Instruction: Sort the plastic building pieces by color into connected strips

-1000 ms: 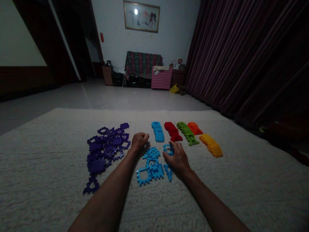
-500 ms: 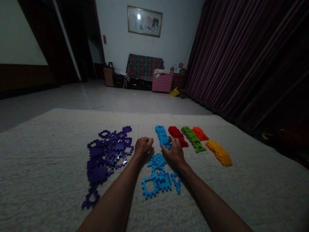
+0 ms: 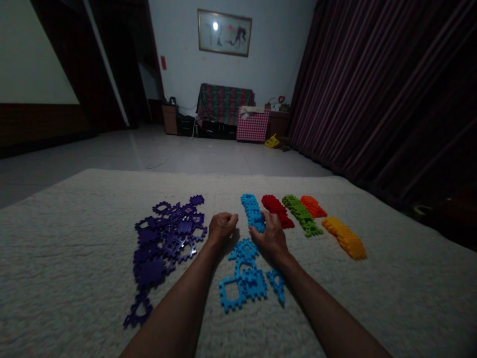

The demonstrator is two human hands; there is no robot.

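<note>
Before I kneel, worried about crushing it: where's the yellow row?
In the head view, the yellow row lies right of the right hand, beside the green row and just below the orange pieces.

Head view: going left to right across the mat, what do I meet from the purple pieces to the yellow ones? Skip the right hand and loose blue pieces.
Purple pieces, left hand, blue row, red row, green row, orange pieces, yellow row.
</note>
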